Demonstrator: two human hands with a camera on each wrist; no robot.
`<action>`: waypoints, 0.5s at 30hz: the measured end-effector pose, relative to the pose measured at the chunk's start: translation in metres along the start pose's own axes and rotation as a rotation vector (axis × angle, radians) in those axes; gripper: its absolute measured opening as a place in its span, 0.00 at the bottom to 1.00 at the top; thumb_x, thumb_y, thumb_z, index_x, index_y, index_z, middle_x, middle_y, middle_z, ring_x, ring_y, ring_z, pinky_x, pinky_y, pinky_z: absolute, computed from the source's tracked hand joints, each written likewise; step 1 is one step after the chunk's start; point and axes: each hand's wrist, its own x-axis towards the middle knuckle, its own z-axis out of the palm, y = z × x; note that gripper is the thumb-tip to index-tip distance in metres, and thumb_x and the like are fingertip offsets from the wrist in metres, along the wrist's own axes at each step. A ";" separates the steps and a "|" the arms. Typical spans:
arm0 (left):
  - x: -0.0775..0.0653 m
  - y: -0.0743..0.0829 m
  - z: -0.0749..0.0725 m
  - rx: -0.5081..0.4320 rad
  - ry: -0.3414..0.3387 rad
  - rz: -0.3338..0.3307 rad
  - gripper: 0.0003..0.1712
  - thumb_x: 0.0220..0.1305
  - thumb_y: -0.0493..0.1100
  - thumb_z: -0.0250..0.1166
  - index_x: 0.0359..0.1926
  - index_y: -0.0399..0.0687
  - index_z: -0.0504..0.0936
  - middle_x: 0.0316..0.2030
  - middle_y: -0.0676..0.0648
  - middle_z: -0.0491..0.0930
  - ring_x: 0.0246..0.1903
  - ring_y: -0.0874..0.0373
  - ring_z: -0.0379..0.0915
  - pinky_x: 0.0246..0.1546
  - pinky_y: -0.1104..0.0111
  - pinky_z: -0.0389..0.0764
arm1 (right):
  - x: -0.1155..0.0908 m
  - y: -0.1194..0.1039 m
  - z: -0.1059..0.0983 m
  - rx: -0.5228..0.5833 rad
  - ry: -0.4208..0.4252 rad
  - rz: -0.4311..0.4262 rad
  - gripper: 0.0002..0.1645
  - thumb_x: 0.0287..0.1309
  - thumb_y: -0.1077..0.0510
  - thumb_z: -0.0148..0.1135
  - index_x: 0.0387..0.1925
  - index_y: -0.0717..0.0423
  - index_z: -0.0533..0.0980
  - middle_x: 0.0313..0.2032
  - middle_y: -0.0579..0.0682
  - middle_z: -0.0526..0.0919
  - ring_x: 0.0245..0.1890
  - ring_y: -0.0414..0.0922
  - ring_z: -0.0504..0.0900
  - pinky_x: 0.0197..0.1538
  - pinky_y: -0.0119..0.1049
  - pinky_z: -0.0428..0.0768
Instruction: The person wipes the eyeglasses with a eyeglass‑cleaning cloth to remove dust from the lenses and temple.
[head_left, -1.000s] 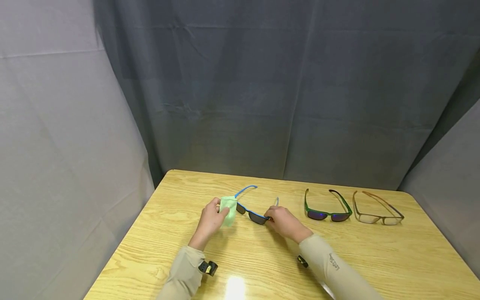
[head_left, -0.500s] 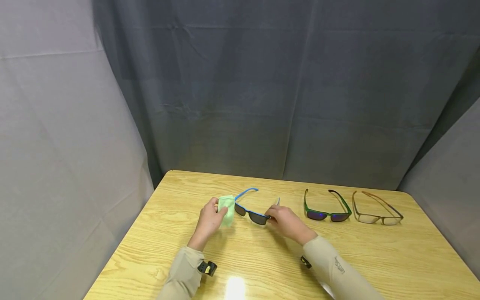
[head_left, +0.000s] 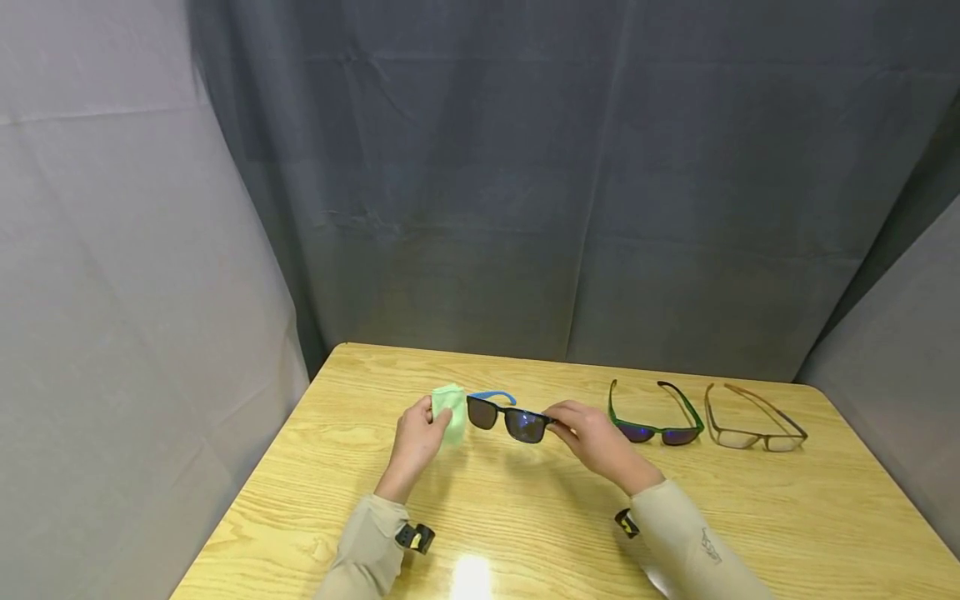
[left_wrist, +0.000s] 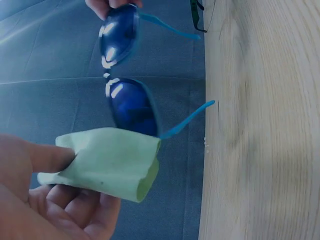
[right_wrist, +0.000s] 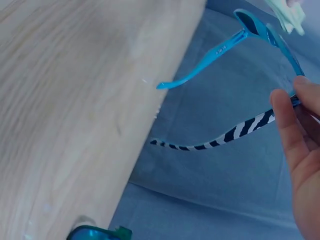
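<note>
My right hand [head_left: 602,444] pinches a pair of dark-lensed sunglasses [head_left: 525,426] at the hinge corner, front tilted up and both temples unfolded. In the right wrist view one temple [right_wrist: 205,62] is plain blue inside; the other temple [right_wrist: 240,129] shows black and white stripes. My left hand [head_left: 417,442] holds a folded pale green cloth [head_left: 450,415] between thumb and fingers, right beside the far lens. From the left wrist, the cloth [left_wrist: 112,159] overlaps the lower edge of a lens [left_wrist: 132,110].
To the right, green-framed sunglasses [head_left: 657,432] and clear-lensed glasses [head_left: 757,439] with brownish temples lie unfolded on the wooden table [head_left: 315,500]. A dark grey curtain [head_left: 465,192] hangs behind the table, with lighter cloth [head_left: 135,317] at the sides.
The right hand has lifted the sunglasses and moved slightly right, turning the lenses up toward the head camera. The left hand with the cloth has shifted slightly left and up.
</note>
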 end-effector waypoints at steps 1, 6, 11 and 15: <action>0.000 0.000 0.000 -0.003 0.008 0.001 0.10 0.63 0.40 0.59 0.40 0.38 0.80 0.23 0.47 0.78 0.19 0.61 0.67 0.19 0.72 0.69 | -0.001 -0.001 -0.003 0.009 0.015 0.000 0.13 0.52 0.68 0.66 0.42 0.58 0.81 0.39 0.45 0.82 0.35 0.40 0.82 0.35 0.30 0.80; -0.003 -0.002 0.002 -0.082 0.025 0.000 0.13 0.64 0.41 0.60 0.44 0.38 0.83 0.36 0.41 0.84 0.34 0.53 0.81 0.32 0.65 0.82 | -0.007 -0.003 -0.016 0.030 0.095 -0.015 0.14 0.50 0.70 0.67 0.41 0.60 0.82 0.40 0.47 0.80 0.31 0.38 0.78 0.29 0.28 0.77; -0.004 0.001 0.004 -0.133 0.028 0.026 0.13 0.63 0.41 0.62 0.43 0.37 0.84 0.41 0.38 0.83 0.41 0.48 0.80 0.38 0.60 0.82 | -0.013 -0.004 -0.027 0.065 0.136 -0.006 0.15 0.49 0.71 0.67 0.41 0.59 0.82 0.39 0.46 0.79 0.28 0.34 0.74 0.26 0.26 0.75; -0.005 0.004 0.006 -0.151 0.053 0.031 0.11 0.62 0.41 0.63 0.41 0.38 0.85 0.40 0.39 0.83 0.40 0.51 0.81 0.37 0.62 0.82 | -0.016 -0.008 -0.035 0.094 0.167 -0.028 0.17 0.47 0.73 0.68 0.41 0.59 0.82 0.38 0.45 0.80 0.27 0.33 0.76 0.27 0.22 0.74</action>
